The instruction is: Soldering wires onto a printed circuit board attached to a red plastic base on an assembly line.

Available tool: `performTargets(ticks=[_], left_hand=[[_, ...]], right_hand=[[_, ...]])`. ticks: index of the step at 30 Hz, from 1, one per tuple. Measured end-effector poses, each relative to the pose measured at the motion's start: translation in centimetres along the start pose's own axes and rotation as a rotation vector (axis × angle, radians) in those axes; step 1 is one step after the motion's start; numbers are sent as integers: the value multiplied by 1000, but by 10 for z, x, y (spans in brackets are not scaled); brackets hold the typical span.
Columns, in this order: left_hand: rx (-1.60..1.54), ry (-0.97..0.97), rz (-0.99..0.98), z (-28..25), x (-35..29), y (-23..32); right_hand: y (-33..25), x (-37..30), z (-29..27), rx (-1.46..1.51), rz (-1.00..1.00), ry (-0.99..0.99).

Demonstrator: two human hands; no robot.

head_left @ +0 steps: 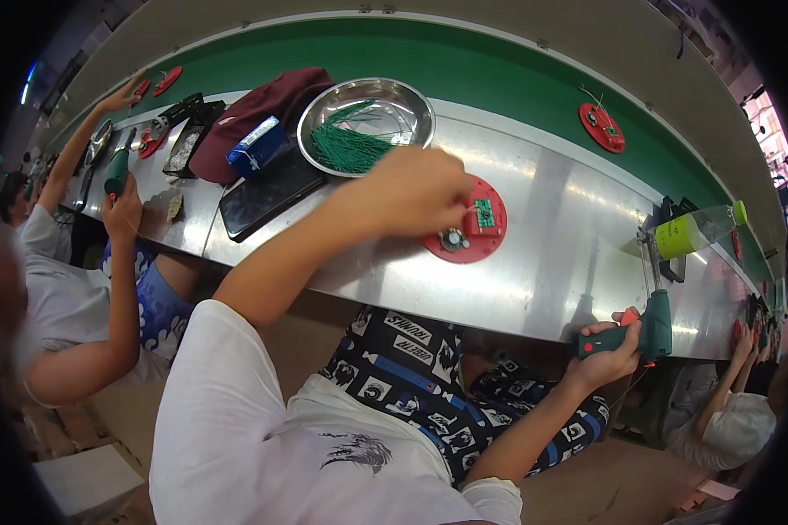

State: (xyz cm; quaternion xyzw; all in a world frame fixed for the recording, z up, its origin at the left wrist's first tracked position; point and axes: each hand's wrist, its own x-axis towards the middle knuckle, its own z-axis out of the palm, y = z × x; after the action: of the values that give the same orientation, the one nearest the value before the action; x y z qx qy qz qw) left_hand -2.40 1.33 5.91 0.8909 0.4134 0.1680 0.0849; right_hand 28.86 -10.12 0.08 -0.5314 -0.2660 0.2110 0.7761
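Note:
Over a round red plastic disc (pixel 492 244) on the metal bench, my left hand (pixel 416 194) is closed, fingertips pressed together beside the small green circuit board (pixel 484 213). What the fingers pinch, if anything, is hidden. A round silver part (pixel 452 239) sits on the disc below the hand. Off to the right, at the bench's near edge, my right hand (pixel 606 357) is wrapped round the handle of a green pistol-grip soldering iron (pixel 657 325) with a red trigger. Its metal shaft points up and away, toward a plastic bottle.
A steel bowl (pixel 425 103) of green wires stands beyond my left forearm, beside a dark red cap (pixel 267 105), blue box (pixel 258 147) and black phone (pixel 270 203). A bottle (pixel 687 234) leans at right. Another red disc (pixel 601 129) lies on the green belt (pixel 508 79). Co-workers sit either side.

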Motion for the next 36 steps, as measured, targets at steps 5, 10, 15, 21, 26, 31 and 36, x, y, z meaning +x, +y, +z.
performTargets(ticks=[5, 10, 15, 21, 26, 31, 36], left_hand=[[-81, 363, -303, -21, 1, -59], [31, 85, -386, -3, -1, -97], [-88, 157, -360, -2, 2, -102], [-230, 393, -263, -20, -2, -98], [-306, 511, -272, -26, -4, -97], [-312, 507, -351, -35, -9, -104], [-273, 524, -372, -33, -13, -116]], right_hand=[[0, -1, 0, -1, -8, 1], [0, 0, -1, -7, 4, -17], [-2, -2, 0, 8, -9, -26], [-4, -2, -2, 21, 17, -80], [-7, -3, -4, 13, 34, -89], [-7, -4, -6, 22, 44, -118], [-5, -2, -6, 18, 37, -135]])
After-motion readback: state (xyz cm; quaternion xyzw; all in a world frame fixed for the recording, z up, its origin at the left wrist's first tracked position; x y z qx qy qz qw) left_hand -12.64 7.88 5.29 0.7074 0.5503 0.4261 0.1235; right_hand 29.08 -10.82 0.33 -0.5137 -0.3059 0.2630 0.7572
